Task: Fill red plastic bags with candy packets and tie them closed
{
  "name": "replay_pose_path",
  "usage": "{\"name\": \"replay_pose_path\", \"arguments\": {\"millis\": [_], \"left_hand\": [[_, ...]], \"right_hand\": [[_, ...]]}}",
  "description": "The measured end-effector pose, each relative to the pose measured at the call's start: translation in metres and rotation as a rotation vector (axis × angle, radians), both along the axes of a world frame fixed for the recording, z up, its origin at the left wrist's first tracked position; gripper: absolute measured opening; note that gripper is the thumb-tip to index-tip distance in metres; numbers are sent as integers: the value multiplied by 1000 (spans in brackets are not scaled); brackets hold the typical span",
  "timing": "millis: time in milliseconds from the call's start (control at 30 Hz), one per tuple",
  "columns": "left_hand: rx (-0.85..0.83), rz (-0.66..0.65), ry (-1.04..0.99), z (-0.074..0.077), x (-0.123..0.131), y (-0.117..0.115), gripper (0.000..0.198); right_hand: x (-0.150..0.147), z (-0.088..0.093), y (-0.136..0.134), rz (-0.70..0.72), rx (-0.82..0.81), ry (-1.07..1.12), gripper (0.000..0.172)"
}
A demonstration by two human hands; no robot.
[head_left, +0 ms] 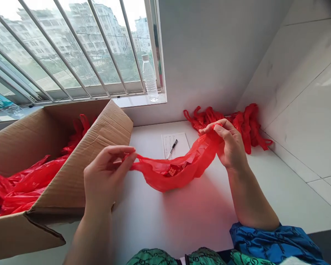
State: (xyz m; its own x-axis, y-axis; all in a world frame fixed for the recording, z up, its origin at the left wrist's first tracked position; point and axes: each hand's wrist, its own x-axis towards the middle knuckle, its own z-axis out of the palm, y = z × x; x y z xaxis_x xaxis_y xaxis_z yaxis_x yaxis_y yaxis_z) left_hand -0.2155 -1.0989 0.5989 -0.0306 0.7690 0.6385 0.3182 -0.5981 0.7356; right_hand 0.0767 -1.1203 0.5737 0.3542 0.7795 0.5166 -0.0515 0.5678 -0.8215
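A thin red plastic bag (165,180) hangs stretched between both hands above the white tabletop. My left hand (107,169) pinches one twisted end between thumb and fingers. On the other side, my right hand (228,141) grips the bunched opposite end. Through the sagging middle of the bag, small red packets (175,170) with printed marks show; their kind cannot be made out. Below and behind the bag lie a printed sheet of paper (179,141) and a black pen (172,148) on top of it.
At the left stands an open cardboard box (107,129) holding red plastic bags (35,180). More red bags (245,125) lie piled against the back wall. A clear bottle (149,79) stands on the sill by the barred window; another bottle (5,103) lies at far left.
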Motion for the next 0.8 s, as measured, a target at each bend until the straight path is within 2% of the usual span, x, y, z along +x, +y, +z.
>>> {"name": "replay_pose_path", "arguments": {"millis": [67, 133, 267, 367, 433, 467, 567, 633, 733, 800], "left_hand": [[72, -56, -155, 10, 16, 10, 16], [174, -150, -181, 15, 30, 21, 20], [440, -328, -66, 17, 52, 34, 32], [505, -409, 36, 10, 59, 33, 37], [494, -470, 70, 4, 58, 31, 40], [486, -503, 79, 1, 57, 30, 41], [507, -522, 86, -5, 54, 31, 39], [502, -434, 69, -7, 53, 34, 36], [301, -363, 164, -10, 57, 41, 49], [88, -449, 354, -16, 63, 45, 50]], "right_hand": [[-5, 3, 1, 16, 65, 36, 10], [-12, 6, 1, 15, 128, -2, 11], [-30, 13, -1, -40, 147, -292, 33], [-46, 11, -1, -51, 82, -557, 56], [-56, 5, 1, -10, 24, -677, 65], [-60, 2, 3, 14, 8, -706, 60], [-67, -7, 12, 59, 38, -666, 22], [-67, -10, 18, 59, 54, -562, 16], [-60, -10, 24, 88, -27, -384, 23], [-55, -9, 26, 123, -77, -291, 29]]}}
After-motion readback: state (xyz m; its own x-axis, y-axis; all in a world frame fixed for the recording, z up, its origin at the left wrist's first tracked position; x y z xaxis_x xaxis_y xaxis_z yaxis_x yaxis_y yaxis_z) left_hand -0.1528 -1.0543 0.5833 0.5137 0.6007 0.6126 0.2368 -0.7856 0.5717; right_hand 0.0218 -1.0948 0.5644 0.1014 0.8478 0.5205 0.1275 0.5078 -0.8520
